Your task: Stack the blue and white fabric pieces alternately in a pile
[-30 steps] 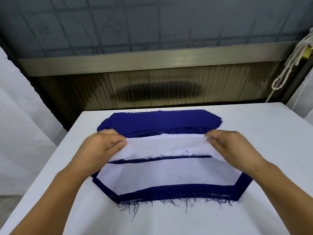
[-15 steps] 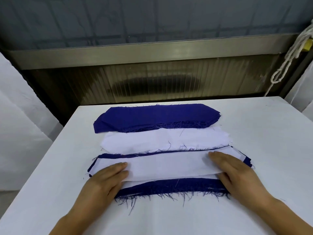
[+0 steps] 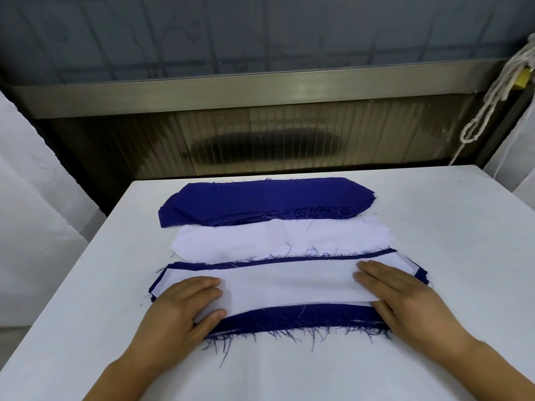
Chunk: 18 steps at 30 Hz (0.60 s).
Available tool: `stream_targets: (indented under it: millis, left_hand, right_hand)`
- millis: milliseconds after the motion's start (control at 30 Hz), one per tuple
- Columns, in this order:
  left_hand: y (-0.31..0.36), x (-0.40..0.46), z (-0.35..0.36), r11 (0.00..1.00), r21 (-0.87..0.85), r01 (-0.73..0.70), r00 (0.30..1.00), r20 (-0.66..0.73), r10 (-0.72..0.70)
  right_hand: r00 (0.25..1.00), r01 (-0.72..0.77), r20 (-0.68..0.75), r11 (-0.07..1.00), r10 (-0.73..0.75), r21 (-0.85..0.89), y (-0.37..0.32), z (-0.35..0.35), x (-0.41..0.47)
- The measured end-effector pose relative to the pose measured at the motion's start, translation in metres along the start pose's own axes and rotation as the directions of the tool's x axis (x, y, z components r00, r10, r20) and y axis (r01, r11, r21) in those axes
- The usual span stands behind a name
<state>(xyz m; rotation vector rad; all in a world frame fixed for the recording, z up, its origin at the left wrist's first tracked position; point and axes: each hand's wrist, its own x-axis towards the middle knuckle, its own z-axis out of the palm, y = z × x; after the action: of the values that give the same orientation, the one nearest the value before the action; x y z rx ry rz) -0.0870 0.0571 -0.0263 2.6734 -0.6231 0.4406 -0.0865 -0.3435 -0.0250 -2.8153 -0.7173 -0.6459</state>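
Both hands press flat, fingers straight, on the top white fabric piece (image 3: 289, 287): left hand (image 3: 179, 308), right hand (image 3: 402, 293). It lies on the blue-and-white pile (image 3: 304, 318) on the table (image 3: 434, 215)

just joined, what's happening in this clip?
A person is building a pile of alternating blue and white fabric pieces on a white table. Both hands lie flat on the top white piece of the near pile, the left hand at its left end and the right hand at its right end, pressing it down. Blue edges show around the white piece. Farther back lie a white stack and, behind it, a blue stack, both untouched.
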Motion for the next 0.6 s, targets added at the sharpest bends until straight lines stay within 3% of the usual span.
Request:
stream_targets:
  millis: [367, 600]
  left_hand:
    - [-0.003, 0.002, 0.002, 0.996, -0.081, 0.029, 0.999, -0.011, -0.03]
    - [-0.003, 0.002, 0.004, 0.99, -0.135, 0.05, 0.998, -0.021, -0.053]
  right_hand:
    - [0.998, -0.061, 0.034, 0.997, 0.059, 0.052, 0.002, 0.004, -0.008]
    - [0.987, -0.152, 0.086, 0.959, 0.135, 0.239, 0.004, -0.001, -0.012]
